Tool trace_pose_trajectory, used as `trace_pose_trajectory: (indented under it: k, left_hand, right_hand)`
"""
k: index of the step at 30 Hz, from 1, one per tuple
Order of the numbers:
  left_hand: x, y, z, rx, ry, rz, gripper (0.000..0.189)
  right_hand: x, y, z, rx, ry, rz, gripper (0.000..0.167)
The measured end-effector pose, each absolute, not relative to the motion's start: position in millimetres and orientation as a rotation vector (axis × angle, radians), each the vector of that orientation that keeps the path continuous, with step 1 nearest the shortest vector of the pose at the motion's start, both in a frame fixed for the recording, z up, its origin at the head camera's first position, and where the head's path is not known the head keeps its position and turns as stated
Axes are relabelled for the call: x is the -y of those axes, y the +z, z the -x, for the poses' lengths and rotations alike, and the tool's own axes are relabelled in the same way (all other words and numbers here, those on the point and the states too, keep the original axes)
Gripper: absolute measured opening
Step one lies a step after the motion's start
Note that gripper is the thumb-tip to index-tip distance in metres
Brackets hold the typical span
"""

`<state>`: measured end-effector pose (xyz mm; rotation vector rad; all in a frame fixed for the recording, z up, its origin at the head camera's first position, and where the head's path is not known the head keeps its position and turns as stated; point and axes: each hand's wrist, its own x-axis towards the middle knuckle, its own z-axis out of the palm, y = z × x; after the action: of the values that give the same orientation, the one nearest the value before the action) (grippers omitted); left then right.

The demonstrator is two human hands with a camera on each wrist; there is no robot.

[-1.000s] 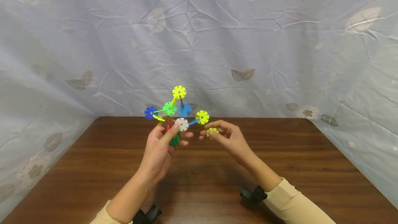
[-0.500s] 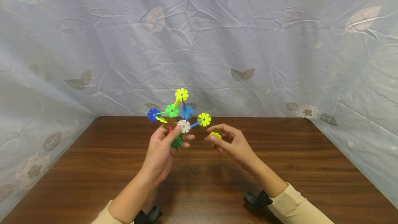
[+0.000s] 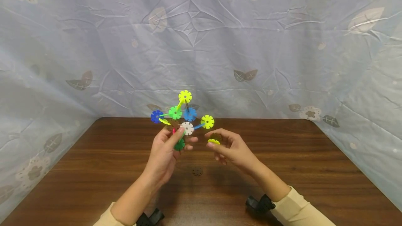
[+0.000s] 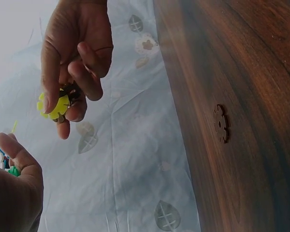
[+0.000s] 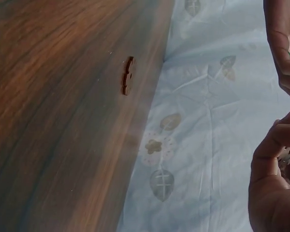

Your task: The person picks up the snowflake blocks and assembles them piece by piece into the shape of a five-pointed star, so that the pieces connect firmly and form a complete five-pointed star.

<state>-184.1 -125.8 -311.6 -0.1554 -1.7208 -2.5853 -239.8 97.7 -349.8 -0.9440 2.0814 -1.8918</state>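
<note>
My left hand [image 3: 163, 151] grips a structure of joined notched plastic discs between thumb and fingers, above the table. Its white disc [image 3: 187, 128] lies beside the thumb; a yellow disc [image 3: 185, 96] tops it, and another yellow disc [image 3: 207, 121] sticks out to the right. Blue, green and brown discs make up the rest, partly hidden by the hand. Just to the right, my right hand [image 3: 238, 152] pinches a loose yellow notched disc [image 4: 54, 106] with a brown disc [image 3: 216, 136] against it. Whether those two are joined I cannot tell. The pair stands apart from the structure.
One brown notched disc [image 3: 197, 171] lies flat on the dark wooden table [image 3: 110, 170], below and between the hands. A patterned grey-blue cloth [image 3: 201, 55] hangs behind the table and along both sides. Black wrist mounts [image 3: 260, 203] sit at the sleeves.
The left hand and structure have shifted slightly right and down. In the right hand the yellow disc has tilted from face-on to nearly edge-on, and a brown disc shows behind it.
</note>
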Motion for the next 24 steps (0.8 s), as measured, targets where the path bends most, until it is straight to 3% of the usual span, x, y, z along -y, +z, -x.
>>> trace_pose_trajectory:
  k: [24]
  left_hand:
    - [124.8, -315.0, 185.7, 1.715, -2.575, 0.163, 0.005]
  right_hand:
    - [-98.7, -342.5, 237.4, -1.914, -1.803, 0.630, 0.045]
